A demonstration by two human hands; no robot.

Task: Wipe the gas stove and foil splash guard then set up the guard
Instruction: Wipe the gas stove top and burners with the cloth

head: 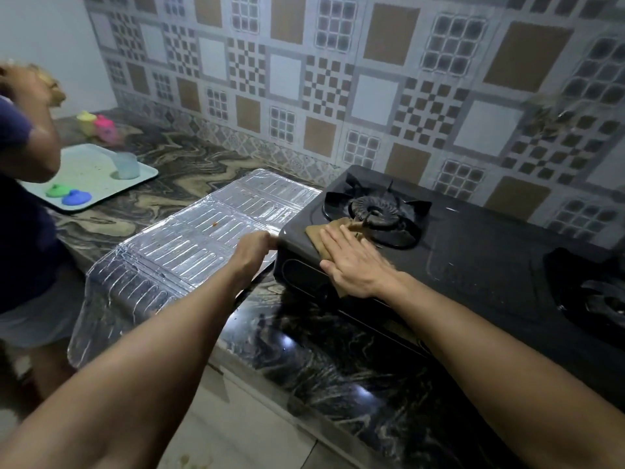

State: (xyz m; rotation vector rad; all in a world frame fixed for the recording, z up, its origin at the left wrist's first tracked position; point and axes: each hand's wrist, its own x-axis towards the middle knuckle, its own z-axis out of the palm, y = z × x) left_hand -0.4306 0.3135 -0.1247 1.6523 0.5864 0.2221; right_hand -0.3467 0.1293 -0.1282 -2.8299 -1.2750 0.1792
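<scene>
Brown cloth [333, 231] lies flat under the open right hand [351, 262], pressed to the gas stove [473, 252] beside its left burner [375, 211] for wiping. The left hand [253, 247] grips the stove's corner, likely steadying it. The foil guard [189, 245] lies flat on the worktop [321, 353], touching the stove's left side.

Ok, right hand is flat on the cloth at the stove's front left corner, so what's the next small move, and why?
Probably slide the right hand and its brown cloth rightward across the gas stove, since the cloth covers only the corner beside the left burner. The left hand seems to steady the stove's edge; the foil splash guard lies flat beside it.
</scene>
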